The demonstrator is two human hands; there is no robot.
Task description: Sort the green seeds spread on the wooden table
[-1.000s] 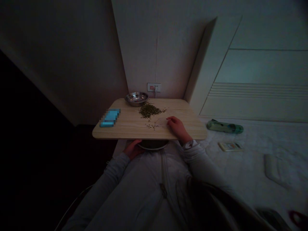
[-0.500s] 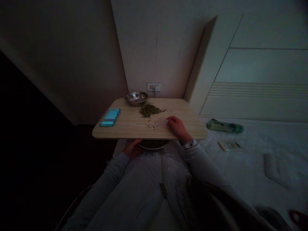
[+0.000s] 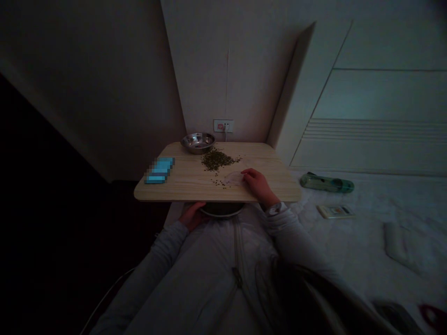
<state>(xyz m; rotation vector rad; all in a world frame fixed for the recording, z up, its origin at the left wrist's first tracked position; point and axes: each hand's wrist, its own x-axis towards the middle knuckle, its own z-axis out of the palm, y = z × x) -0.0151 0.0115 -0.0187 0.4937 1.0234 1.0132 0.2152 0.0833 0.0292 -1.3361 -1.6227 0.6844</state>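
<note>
R grip [image 3: 258, 185] pinching clear pc [image 3: 233, 178], L grip [image 3: 192, 217] holding lap bowl [image 3: 222, 216], both ~unmoved since.

pretty dim room tbh. plain pale wall [image 3: 202, 60] up top center, with a socket [image 3: 220, 126] low on it and a plug [image 3: 225, 127] in. big panelled headboard [image 3: 380, 95] fills the upper right, white quilted bed [image 3: 366, 242] below it. light wood table [image 3: 188, 174] mid-frame, and the lower left is basically black.

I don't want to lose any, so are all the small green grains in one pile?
No, loose grains lie between the main pile and the near edge of the tabletop.
</note>
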